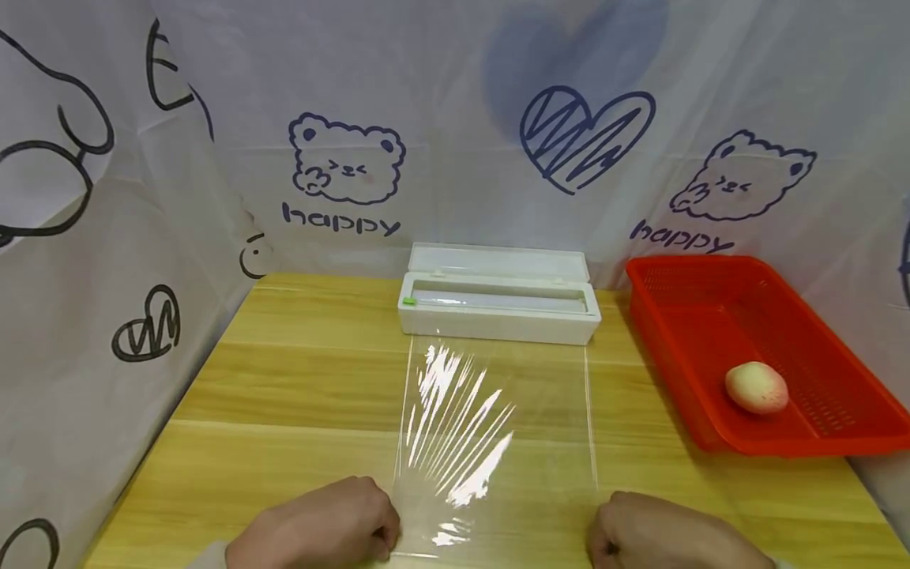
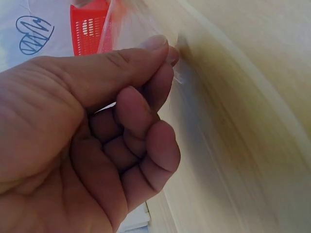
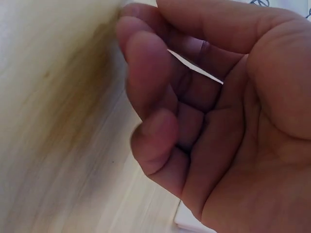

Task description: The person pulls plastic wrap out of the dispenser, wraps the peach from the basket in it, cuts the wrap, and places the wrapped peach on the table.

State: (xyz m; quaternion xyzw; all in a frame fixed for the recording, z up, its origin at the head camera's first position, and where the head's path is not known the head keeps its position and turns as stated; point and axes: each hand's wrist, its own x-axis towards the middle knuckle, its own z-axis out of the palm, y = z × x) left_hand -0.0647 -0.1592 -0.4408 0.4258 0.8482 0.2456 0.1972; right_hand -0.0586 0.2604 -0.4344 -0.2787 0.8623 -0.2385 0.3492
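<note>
Fingertips [image 2: 154, 44] of left hand [image 1: 323, 525] pinch near left corner of cling film [image 1: 490, 446]. Film spans middle of tabletop [image 1: 284, 387], out of white dispenser box [image 1: 498, 325] at far edge toward near edge. Should handle near-weightless, limp, clingy, easily stuck to itself; best hold is both near corners, even tension. Right hand [image 1: 661, 533]: fingers curled, gripping near right corner. Red basket [image 1: 671, 367], tabletop's right edge, holds peach [image 1: 757, 387].

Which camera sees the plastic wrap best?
The head view: it shows the wrap shiny and spread from the white box to the left hand and right hand. The left wrist view shows just a see-through bit near the thumb. In the right wrist view, I can't make any out.
</note>
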